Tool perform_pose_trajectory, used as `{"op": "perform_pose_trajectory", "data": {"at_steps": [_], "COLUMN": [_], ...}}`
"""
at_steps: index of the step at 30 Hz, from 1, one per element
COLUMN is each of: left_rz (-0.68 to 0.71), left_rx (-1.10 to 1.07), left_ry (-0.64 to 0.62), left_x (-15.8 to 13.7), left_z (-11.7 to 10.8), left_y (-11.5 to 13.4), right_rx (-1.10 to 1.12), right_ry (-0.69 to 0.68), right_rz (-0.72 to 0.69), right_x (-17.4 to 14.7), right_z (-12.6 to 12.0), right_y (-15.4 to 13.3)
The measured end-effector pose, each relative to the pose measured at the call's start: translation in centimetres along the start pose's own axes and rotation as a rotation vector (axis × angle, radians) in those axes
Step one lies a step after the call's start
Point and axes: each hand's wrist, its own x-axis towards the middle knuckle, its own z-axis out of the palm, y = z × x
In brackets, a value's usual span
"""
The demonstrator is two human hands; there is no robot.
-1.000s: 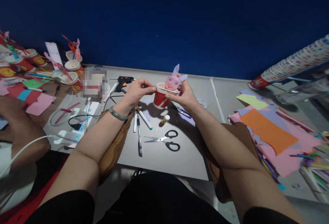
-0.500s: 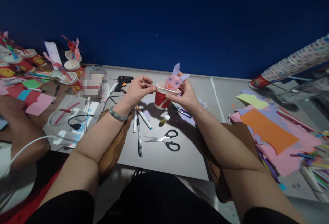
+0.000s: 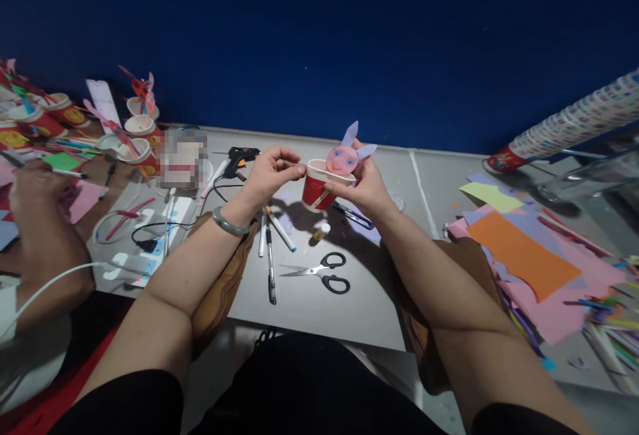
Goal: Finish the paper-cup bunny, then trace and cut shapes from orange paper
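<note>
My right hand (image 3: 368,179) grips a red paper cup (image 3: 314,194) with a white rim, thumb in front and fingers behind. A round pink paper face (image 3: 341,160) with two lilac ears stands at the cup's rim, leaning to the right. My left hand (image 3: 277,167) is beside the cup's left rim, its fingers loosely curved and apart; whether a fingertip touches the rim I cannot tell. Below the cup stands a small glue stick (image 3: 322,231). Black-handled scissors (image 3: 319,271) lie spread nearer me, beside a pen (image 3: 271,265) and a marker (image 3: 281,229).
A black glue gun (image 3: 239,160) and a power strip (image 3: 162,242) with cables lie left. Farther left are decorated cups (image 3: 140,128) and a co-worker's arm (image 3: 50,242). Coloured paper (image 3: 522,249) covers the right side, below a long stack of cups (image 3: 564,119).
The cup and its pink face have shifted slightly right and turned in my right hand. My left hand has barely moved. At left, a co-worker's hand has come over the papers.
</note>
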Motion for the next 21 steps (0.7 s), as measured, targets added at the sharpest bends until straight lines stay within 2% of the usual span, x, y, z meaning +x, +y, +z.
{"op": "perform_pose_trajectory", "data": {"at_steps": [8,21], "left_rz": [-0.061,0.085], "left_rx": [-0.070,0.057], "left_ry": [-0.015,-0.007], "left_x": [-0.01,0.19], "left_z": [0.08,-0.04], "left_y": [0.23,-0.37], "right_rx": [0.033,0.039], "right_ry": [0.007,-0.038], "right_rz": [0.033,0.047], "right_x": [-0.01,-0.27], "right_z": [-0.05,0.14], "right_y": [0.04,-0.68]}}
